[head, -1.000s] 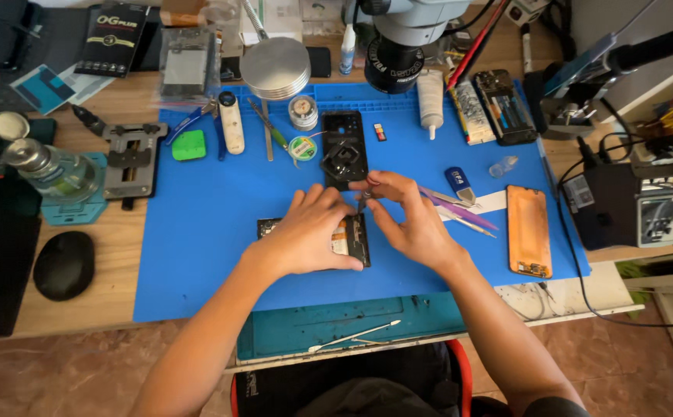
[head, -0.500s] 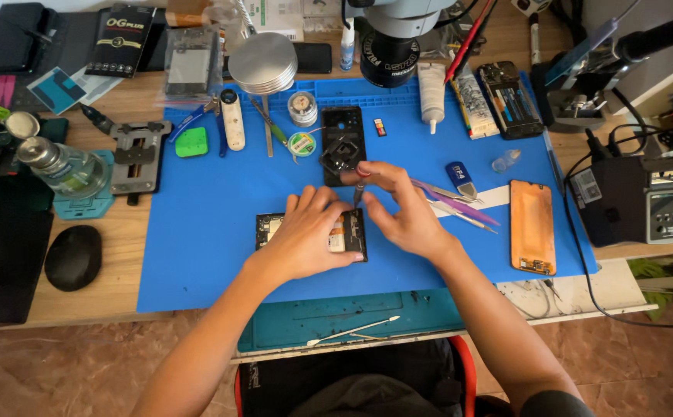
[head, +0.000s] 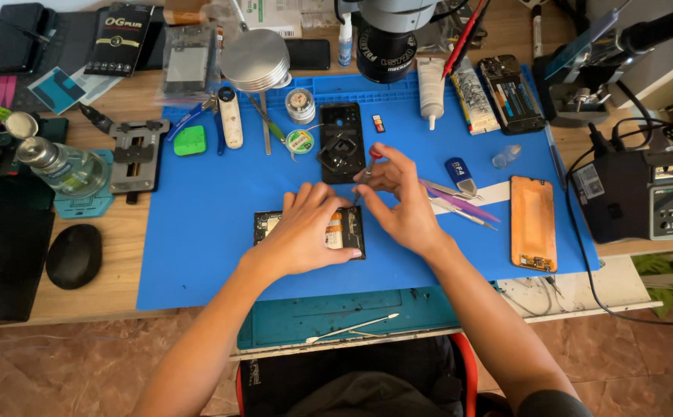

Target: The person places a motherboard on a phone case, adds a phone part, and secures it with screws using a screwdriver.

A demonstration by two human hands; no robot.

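Note:
An opened black phone (head: 346,234) with its insides showing lies flat on the blue work mat (head: 197,232). My left hand (head: 306,232) rests on top of it, palm down, pressing it to the mat. My right hand (head: 402,201) holds a small screwdriver (head: 367,166) with a red cap, its tip pointing down at the phone's upper right edge. Just beyond the hands lies a black phone frame (head: 341,140).
An orange phone back cover (head: 532,222) lies at the right of the mat, tweezers (head: 460,207) beside my right hand. A microscope (head: 387,38), round metal tin (head: 256,60), glue tube (head: 431,86), green pick (head: 190,141), phone clamp (head: 134,154), bottle (head: 62,166) and soldering station (head: 645,197) stand around.
My right hand lifted slightly and now stands the screwdriver upright at the phone's top edge. The left hand has stayed on the phone. The head view shifted a little.

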